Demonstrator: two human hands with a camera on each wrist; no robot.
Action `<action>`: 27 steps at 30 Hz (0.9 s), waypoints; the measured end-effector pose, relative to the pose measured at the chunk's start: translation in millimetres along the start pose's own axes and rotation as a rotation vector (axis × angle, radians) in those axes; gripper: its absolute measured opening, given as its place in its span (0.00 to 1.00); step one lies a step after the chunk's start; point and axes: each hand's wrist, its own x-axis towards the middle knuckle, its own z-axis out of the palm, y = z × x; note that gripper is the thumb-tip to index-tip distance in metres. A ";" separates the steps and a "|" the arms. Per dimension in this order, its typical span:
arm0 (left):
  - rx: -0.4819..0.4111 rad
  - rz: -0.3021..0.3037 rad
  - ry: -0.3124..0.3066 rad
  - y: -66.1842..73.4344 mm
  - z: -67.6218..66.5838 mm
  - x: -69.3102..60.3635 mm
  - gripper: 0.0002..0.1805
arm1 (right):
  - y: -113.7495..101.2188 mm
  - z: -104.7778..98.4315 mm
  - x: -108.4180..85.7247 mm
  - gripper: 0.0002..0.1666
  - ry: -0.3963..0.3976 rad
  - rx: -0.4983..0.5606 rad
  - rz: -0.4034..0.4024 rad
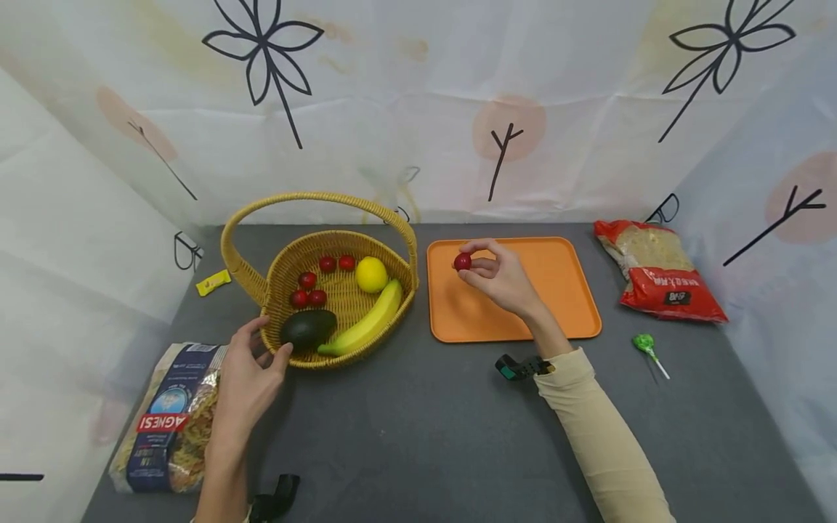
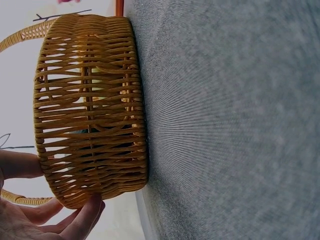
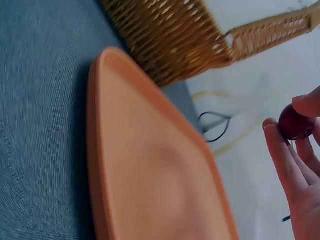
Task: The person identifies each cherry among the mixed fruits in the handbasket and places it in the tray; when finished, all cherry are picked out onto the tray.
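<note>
The right hand [image 1: 493, 276] pinches a small dark red fruit [image 1: 462, 261] above the left part of an orange tray [image 1: 523, 319]. In the right wrist view the fruit [image 3: 296, 123] sits between thumb and fingertips of the hand [image 3: 305, 195]. The left hand [image 1: 251, 374] holds the near-left rim of a yellow wicker basket [image 1: 340, 238], its thumb beside a dark green avocado [image 1: 307, 329]. In the left wrist view its fingers [image 2: 82, 220] touch the basket's woven side [image 2: 90, 130]. Several red fruits [image 1: 317, 298], a yellow lemon [image 1: 371, 274] and a banana [image 1: 366, 325] lie inside.
A pasta bag [image 1: 166, 428] lies left of the left forearm, and a yellow packet [image 1: 213, 282] left of the basket. To the tray's right are a red bag [image 1: 667, 276] and a green lollipop [image 1: 644, 343]. Patterned cloth [image 1: 418, 109] hangs behind the grey table [image 1: 418, 443].
</note>
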 end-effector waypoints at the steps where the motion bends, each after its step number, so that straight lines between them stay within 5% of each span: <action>1: 0.000 0.003 0.000 0.0 0.2 0.1 0.38 | 3.2 0.2 3.1 0.25 -0.005 -0.018 0.011; 11: 0.015 -0.002 0.005 0.3 1.6 0.8 0.38 | 24.3 7.2 33.4 0.25 -0.073 -0.113 0.127; 27: 0.008 -0.006 0.008 -0.5 1.8 1.0 0.37 | 49.7 17.9 55.4 0.24 -0.049 -0.313 0.115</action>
